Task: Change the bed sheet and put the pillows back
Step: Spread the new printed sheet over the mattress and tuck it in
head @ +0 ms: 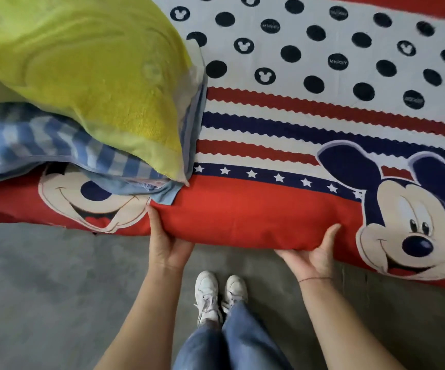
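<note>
two hands are on the near edge of the bed, abt 6 o'clock in the view. the left hand (168, 244) & right hand (312, 253) each cup the rounded edge covered by the red cartoon-mouse print bed sheet (242, 217). thumbs lie up the front, fingers go underneath & out of sight, so it reads as a hold on the covered edge. the hands are set well apart.

the sheet is already spread across the bed from 9 to 3 o'clock, w/ the dots & stripes lying flat toward 12-1. pillows are at 10 o'clock: a yellow-green terry-cloth pillow (90, 62) stacked on a blue-and-white striped pillow (29, 140). both sit on the sheet, & the striped one's pale blue flap hangs just beside the l thumb.

risks, imo:
- lifting the edge to tuck could tilt the stack, so the top pillow may slide off onto the grey concrete floor (42, 276) at 8 o'clock.
- the pillows' weight pins the fabric at 9-10, so a hard pull could skew or wrinkle it there.
- the blue flap could get caught in the tuck by the l hand.
- the loose drape at 4 o'clock hangs near the floor & could get stepped on if the white sneakers (220, 295) shuffle that way.
</note>
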{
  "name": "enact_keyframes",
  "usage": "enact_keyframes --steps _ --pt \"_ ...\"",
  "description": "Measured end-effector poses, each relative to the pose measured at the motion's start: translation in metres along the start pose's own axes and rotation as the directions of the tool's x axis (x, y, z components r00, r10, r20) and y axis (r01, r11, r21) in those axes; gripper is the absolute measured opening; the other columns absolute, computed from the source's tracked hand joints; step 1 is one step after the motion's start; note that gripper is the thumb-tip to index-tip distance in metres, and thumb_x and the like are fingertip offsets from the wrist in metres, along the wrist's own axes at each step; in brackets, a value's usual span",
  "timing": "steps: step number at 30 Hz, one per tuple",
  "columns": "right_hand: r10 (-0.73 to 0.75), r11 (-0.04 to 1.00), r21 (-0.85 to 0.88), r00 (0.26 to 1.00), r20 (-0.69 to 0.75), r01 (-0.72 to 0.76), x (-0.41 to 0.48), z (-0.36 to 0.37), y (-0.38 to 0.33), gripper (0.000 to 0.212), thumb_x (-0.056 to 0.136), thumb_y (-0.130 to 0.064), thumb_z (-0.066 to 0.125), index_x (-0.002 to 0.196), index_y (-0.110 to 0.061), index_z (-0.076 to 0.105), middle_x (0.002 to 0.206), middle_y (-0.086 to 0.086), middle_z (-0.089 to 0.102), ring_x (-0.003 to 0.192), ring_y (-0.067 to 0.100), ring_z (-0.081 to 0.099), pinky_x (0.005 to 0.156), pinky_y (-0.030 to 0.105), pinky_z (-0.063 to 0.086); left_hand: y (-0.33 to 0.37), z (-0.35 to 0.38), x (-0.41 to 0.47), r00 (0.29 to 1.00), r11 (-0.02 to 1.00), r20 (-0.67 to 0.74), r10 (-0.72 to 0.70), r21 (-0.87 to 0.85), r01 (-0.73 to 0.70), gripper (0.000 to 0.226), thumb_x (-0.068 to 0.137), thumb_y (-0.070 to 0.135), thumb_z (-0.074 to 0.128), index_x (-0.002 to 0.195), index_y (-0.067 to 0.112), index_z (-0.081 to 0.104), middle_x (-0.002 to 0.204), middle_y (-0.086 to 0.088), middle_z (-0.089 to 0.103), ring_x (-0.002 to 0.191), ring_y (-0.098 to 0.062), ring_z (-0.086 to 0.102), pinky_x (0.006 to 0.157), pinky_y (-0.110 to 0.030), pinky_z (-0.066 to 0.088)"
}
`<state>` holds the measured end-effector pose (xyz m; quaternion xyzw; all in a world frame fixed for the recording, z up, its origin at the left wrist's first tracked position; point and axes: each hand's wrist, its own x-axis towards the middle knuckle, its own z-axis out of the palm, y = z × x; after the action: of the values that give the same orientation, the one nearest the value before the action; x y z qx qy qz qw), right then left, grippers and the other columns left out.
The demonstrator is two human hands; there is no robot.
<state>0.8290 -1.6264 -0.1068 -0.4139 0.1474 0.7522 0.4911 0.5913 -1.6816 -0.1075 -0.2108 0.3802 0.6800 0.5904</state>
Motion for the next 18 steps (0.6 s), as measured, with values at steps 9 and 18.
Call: enact_keyframes --steps 9,18 --pt "-0.101 0.995 -0.005 0.994 -0.039 0.101 0.014 -0.018 0.009 0.112 0.018 -0.051 0.095 0.122 -0.022 0.064 0.121 0.005 0.068 0.106 0.029 0.066 0.085 0.059 0.05 -0.01 -0.03 0.033 0.992 1.0 0.123 0.004 -0.022 -0.002 0.092 0.041 0.057 0.092 0.124 0.023 0.068 0.134 -0.005 0.061 0.124 -0.021 0.057 0.102 -0.049 0.044" --pt "-0.078 0.991 -0.127 0.94 -0.332 0.038 0.006 -0.027 0.015 0.129 -0.004 -0.058 0.089 0.115 -0.019 0.059 0.131 0.007 0.058 0.108 0.025 0.058 0.094 0.048 0.042 0.007 -0.053 0.018 0.983 0.971 -0.15 -0.103 0.2 0.133 0.062 0.074 0.052 0.061 0.127 0.019 0.061 0.111 -0.002 0.072 0.093 -0.015 0.071 0.075 -0.033 0.061"
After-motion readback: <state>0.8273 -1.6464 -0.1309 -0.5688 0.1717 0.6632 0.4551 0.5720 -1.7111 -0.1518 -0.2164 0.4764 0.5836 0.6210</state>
